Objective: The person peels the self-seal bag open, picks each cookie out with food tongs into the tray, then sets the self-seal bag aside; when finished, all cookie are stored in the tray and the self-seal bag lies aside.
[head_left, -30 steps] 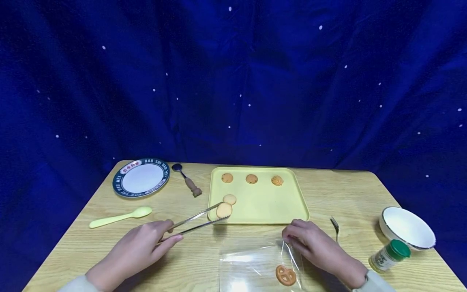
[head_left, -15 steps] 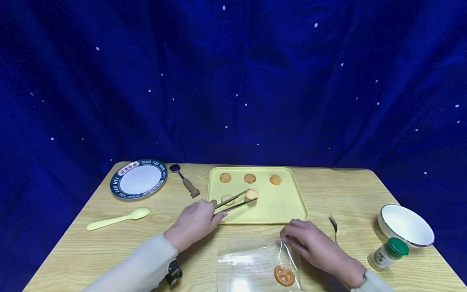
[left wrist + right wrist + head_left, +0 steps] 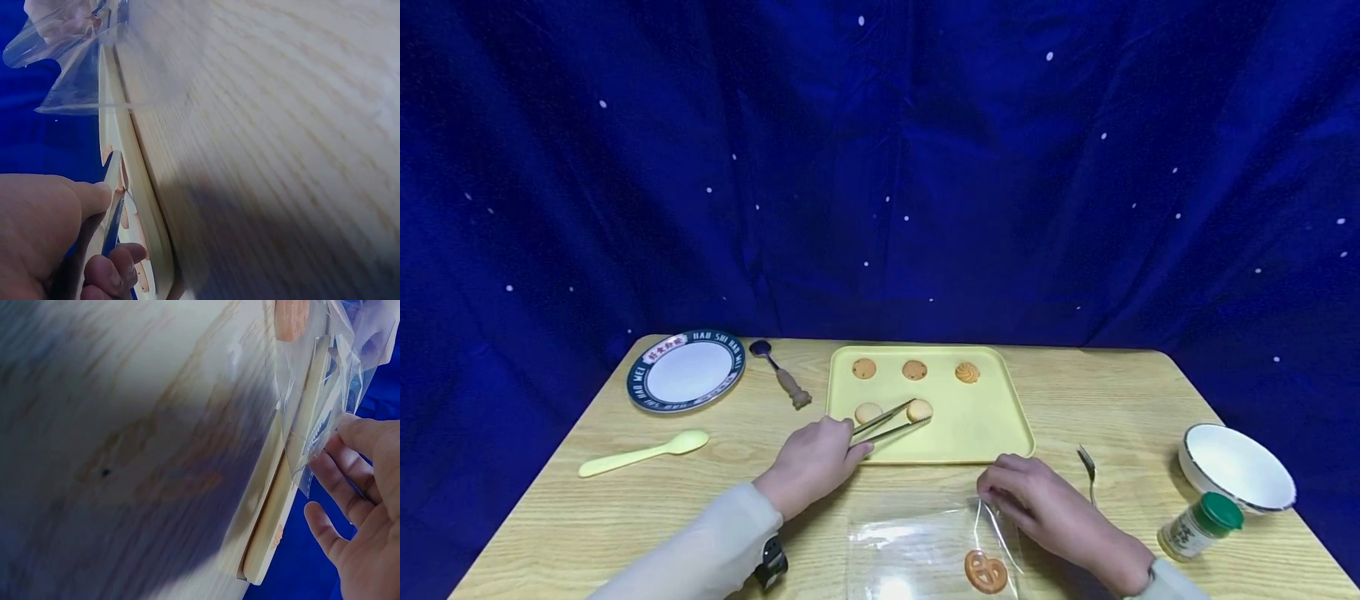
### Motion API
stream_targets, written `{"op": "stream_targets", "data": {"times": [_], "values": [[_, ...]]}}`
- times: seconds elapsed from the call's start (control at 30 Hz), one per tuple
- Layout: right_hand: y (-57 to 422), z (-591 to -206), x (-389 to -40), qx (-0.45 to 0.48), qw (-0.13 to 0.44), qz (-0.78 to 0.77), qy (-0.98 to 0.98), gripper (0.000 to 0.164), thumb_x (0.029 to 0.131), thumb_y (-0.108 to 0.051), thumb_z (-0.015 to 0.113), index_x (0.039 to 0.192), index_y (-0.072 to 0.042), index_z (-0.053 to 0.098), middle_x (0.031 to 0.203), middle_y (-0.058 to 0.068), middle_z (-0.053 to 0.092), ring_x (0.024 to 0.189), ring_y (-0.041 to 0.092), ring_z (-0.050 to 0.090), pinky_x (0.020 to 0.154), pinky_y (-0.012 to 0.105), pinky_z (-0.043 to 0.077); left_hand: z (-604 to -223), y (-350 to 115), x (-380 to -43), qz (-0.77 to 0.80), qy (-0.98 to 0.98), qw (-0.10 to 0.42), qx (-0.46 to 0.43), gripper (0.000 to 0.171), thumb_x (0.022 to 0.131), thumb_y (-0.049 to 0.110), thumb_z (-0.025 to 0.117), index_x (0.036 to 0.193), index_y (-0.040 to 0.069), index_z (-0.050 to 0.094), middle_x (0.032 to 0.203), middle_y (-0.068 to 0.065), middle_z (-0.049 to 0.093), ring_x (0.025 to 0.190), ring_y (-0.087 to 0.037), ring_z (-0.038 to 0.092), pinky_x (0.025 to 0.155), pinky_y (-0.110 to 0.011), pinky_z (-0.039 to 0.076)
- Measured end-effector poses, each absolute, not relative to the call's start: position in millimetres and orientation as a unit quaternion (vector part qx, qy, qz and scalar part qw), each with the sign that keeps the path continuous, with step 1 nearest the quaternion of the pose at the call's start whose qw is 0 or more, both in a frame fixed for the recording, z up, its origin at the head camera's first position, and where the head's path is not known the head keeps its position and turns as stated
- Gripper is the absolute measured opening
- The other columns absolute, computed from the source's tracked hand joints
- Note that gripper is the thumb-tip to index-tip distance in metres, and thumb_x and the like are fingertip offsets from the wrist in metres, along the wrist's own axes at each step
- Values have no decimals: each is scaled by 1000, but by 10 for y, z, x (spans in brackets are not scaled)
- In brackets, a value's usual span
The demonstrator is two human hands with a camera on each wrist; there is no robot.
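My left hand holds metal tongs, their arms reaching over the front of the yellow tray. Between the tong tips is a round plain cookie, low over the tray's middle. A second plain cookie lies just left of it, partly behind the tongs. In the left wrist view, thumb and fingers grip the tongs. My right hand pinches the upper right corner of a clear plastic bag; the right wrist view shows its film at the fingertips. A pretzel shows inside the bag.
Along the tray's back lie two speckled cookies and a swirled cookie. At left are a rimmed plate, a dark spoon and a pale green spoon. At right are a fork, a green-capped jar and a white bowl.
My left hand has moved right and forward with the tongs, bringing a plain cookie from the tray's left front to its middle, then slightly lower. My right hand has stayed at the bag's corner.
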State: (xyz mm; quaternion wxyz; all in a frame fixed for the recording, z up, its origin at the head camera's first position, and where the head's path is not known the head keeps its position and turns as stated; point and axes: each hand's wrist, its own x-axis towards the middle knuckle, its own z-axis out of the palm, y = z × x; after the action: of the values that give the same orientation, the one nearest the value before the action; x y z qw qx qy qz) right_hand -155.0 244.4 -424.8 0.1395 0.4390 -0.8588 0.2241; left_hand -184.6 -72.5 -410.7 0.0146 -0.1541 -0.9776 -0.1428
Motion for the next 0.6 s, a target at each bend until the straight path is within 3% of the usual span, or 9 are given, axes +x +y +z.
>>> {"op": "stream_targets", "data": {"times": [0.2, 0.43, 0.6], "values": [[2439, -4235, -1548, 435, 137, 216, -863, 24, 84, -3, 70, 93, -24, 65, 89, -18, 59, 80, -7, 53, 70, 14, 45, -4138, -737, -1838, -144, -976, 33, -157, 40, 92, 47, 61, 75, 10, 57, 60, -2, 56, 50, -14, 50, 50, -35, 41], [2434, -4225, -1554, 439, 138, 220, -860, 23, 85, -4, 70, 93, -24, 64, 89, -17, 59, 79, -6, 53, 69, 12, 44, -4113, -799, -1789, -142, -975, 49, -163, 41, 92, 49, 60, 87, 8, 61, 63, -4, 59, 52, -14, 54, 49, -34, 43], [2422, -4245, -1551, 440, 144, 221, -859, 25, 82, -2, 72, 92, -24, 64, 88, -18, 58, 78, -7, 51, 69, 10, 43, -4023, -1001, -1615, -128, -967, 110, -189, 37, 92, 49, 59, 82, 14, 55, 64, 4, 54, 52, -10, 49, 47, -30, 39]]}}
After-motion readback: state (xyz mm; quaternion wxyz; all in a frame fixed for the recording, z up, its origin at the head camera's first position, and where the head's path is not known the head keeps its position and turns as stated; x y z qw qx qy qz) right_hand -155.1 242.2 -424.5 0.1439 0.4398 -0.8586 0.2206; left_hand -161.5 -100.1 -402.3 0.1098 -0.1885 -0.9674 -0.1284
